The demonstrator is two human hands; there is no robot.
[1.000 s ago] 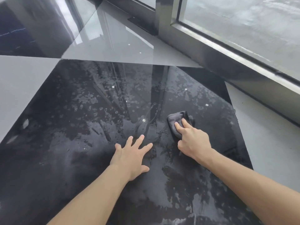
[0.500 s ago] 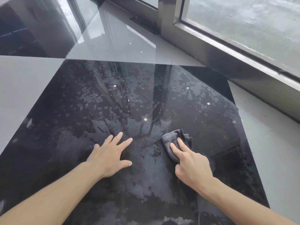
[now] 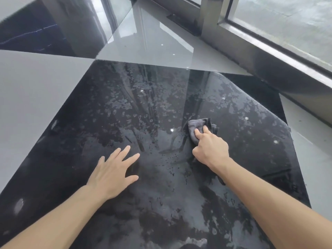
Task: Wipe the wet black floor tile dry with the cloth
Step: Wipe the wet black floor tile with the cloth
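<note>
The right hand point(image 3: 210, 148) covers the near part of the cloth point(image 3: 196, 125). The black tile point(image 3: 161, 108) runs off the near edge; both forearms are cut off there too.

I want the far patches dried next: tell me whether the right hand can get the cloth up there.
Probably yes: the right hand already presses the cloth on the black tile, and nothing lies between it and the water patches beyond.

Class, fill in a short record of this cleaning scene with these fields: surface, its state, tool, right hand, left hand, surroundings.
surface: black floor tile
state: wet patches and droplets across much of it
tool: dark grey cloth, bunched
right hand: grips the cloth against the tile
left hand: fingers spread, flat on the tile
surroundings: grey tiles; window frame at upper right
</note>
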